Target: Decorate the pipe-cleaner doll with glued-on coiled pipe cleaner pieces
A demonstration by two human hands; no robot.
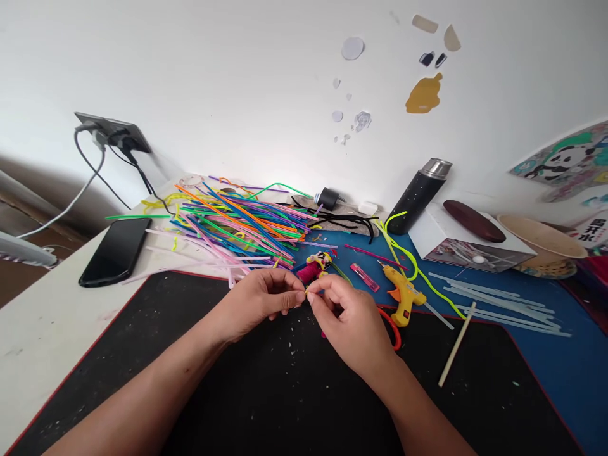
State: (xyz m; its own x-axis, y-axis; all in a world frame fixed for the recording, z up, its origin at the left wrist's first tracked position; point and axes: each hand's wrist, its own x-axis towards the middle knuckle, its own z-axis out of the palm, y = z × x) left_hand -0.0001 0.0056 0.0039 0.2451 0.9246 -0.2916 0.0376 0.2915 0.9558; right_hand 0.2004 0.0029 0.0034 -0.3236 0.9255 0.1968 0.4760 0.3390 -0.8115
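My left hand [266,294] and my right hand [349,313] meet fingertip to fingertip above the black mat [285,392]. Each pinches at a tiny yellowish piece between them, too small to make out clearly. Just behind my fingertips lies a small figure [311,269] with a magenta body and a yellow, white and black head. A large pile of colourful pipe cleaners [247,218] spreads behind my left hand. Right of my right hand are a yellow glue gun [403,294] and a red-orange scissor handle [396,332], partly hidden by that hand.
A phone [115,252] lies at the left. Behind stand a black flask [418,196] and a white box [468,244] with a dark red case [475,221]. Glue sticks [503,304] and a wooden stick [456,345] lie at the right. A pink packet [365,277] is near the glue gun.
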